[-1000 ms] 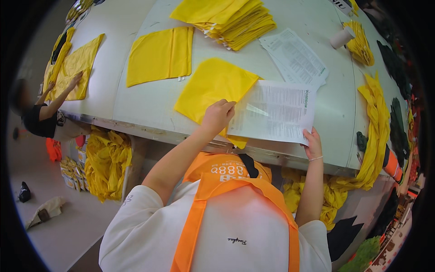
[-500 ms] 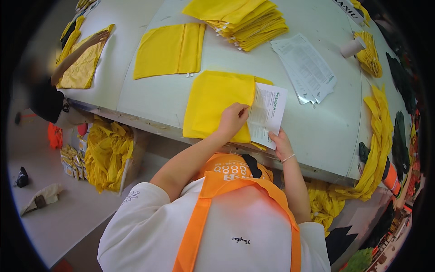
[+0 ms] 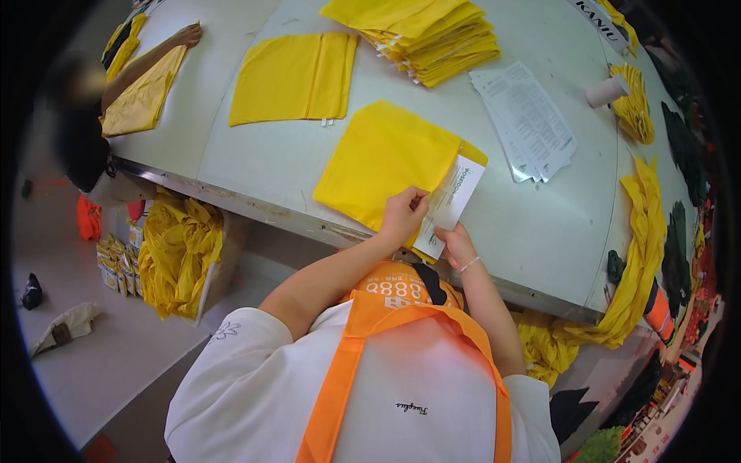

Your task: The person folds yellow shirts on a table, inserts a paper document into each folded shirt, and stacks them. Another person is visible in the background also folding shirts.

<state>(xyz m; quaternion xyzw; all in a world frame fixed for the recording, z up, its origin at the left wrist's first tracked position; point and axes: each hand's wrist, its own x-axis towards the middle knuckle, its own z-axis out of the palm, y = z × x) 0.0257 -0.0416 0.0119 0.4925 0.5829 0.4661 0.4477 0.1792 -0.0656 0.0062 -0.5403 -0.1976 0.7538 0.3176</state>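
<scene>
A flat yellow fabric bag (image 3: 378, 158) lies at a slant near the table's front edge. From its right side sticks a white printed sheet (image 3: 465, 193); the rest of the sheet is hidden in the bag. My left hand (image 3: 403, 216) is closed in a pinch on the bag's edge beside the sheet. Closed on the near end of the sheet, my right hand (image 3: 457, 245) has its thumb on top.
Behind are another flat yellow bag (image 3: 293, 81) and a pile of yellow bags (image 3: 432, 38). Printed sheets (image 3: 525, 116) lie fanned out to the right, near a white roll (image 3: 608, 90). At the far left a co-worker's arm (image 3: 150, 65) reaches over yellow fabric (image 3: 147, 104).
The sheet has gone further into the bag, so less of it shows. The bag has turned clockwise. My right hand has shifted left, and the co-worker's hand has moved away from them.
</scene>
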